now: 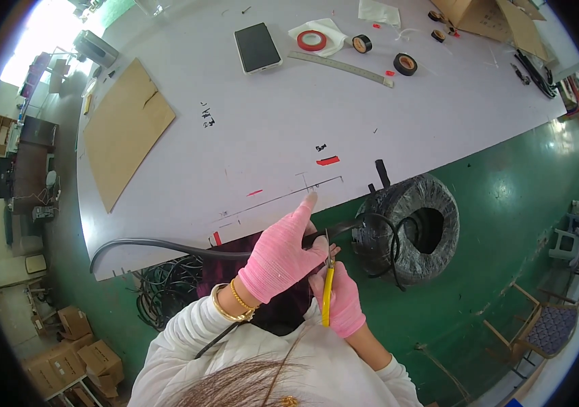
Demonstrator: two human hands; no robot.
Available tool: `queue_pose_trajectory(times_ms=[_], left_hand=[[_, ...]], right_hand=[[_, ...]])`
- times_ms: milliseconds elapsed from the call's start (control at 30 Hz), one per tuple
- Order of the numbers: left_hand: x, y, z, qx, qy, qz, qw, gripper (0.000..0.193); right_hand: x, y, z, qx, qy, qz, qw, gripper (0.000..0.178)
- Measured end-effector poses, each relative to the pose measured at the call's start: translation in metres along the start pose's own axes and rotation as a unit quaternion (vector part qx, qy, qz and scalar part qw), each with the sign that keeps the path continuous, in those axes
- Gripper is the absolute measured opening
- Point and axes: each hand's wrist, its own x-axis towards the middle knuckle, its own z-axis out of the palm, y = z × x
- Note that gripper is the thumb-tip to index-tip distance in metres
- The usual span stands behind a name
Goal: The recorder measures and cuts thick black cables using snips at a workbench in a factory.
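My left hand [281, 256], in a pink glove, is closed around a thick black cable [174, 248] at the table's near edge. Its index finger stretches out towards the ruled pencil lines on the white tabletop. My right hand [341, 302], also gloved in pink, grips a yellow-handled cutter [328, 293]. The metal jaws stand up against the cable just right of my left thumb; whether they touch it I cannot tell. Leftward the cable runs onto the table and curves down at its corner. To the right it leads towards a wrapped cable coil [444, 197].
Across the white table [235, 136] lie a cardboard sheet [126, 136], a dark flat device [257, 47], a steel ruler [340, 68], a red tape roll [311, 41] and black tape rolls [405, 64]. A tangle of black cables [167, 288] sits below the near edge. A chair [547, 329] stands right.
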Motion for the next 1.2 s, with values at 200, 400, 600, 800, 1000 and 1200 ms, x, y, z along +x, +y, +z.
queue_pose_trajectory(times_ms=[200,400,600,800,1000,1200], left_hand=[[0.001,-0.004,-0.003,-0.04,-0.011,0.04,0.998,0.062],[0.001,-0.004,-0.008,-0.074,-0.037,0.047,0.995,0.06],[0.001,-0.004,-0.01,-0.08,-0.043,0.044,0.995,0.06],[0.009,0.003,-0.022,-0.089,-0.12,0.021,0.988,0.053],[0.025,0.001,-0.034,-0.279,-0.309,-0.112,0.902,0.051],[0.029,-0.001,-0.036,-0.303,-0.347,-0.108,0.881,0.048]], right_hand=[[0.0,-0.017,-0.014,0.017,-0.092,-0.036,0.995,0.013],[-0.001,-0.014,-0.029,0.033,-0.159,0.008,0.987,0.007],[-0.001,-0.019,-0.032,-0.015,-0.161,0.024,0.987,0.007],[-0.004,-0.023,-0.034,0.027,-0.158,0.058,0.985,0.03],[-0.009,-0.027,-0.037,0.077,-0.176,0.105,0.976,0.04],[-0.011,-0.05,-0.036,0.097,-0.151,0.221,0.959,0.026]])
